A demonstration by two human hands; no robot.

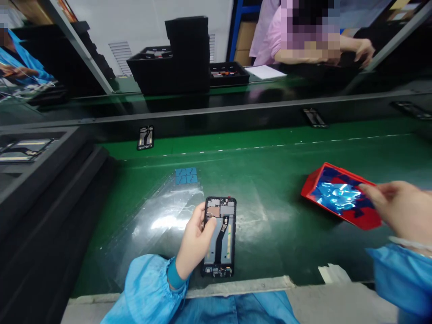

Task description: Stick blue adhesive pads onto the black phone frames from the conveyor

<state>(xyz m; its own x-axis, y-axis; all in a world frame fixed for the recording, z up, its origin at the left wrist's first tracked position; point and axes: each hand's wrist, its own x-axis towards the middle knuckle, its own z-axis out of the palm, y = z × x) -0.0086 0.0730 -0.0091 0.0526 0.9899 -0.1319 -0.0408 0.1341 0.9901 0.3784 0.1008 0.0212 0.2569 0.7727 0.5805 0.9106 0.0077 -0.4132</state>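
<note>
My left hand (197,238) grips an opened smartphone (221,238) by its left side, thumb across the front. Its inner parts show, with a black flex cable down the middle; it stands near the front edge of the green work surface. To the right, a red bin (312,191) holds dark blue and shiny blue film pieces (337,195). My right hand (401,207) reaches over the bin's right side with thumb and fingers pinched together at the films. Whatever lies between those fingertips is too small to make out.
A blue four-part sticker sheet (186,176) lies beyond the phone. More opened phones lie along the green belt, one at the left (146,137) and another at the right (314,118). Black trays (77,180) are stacked at left. Across the line, a person (270,36) works near black boxes (187,54).
</note>
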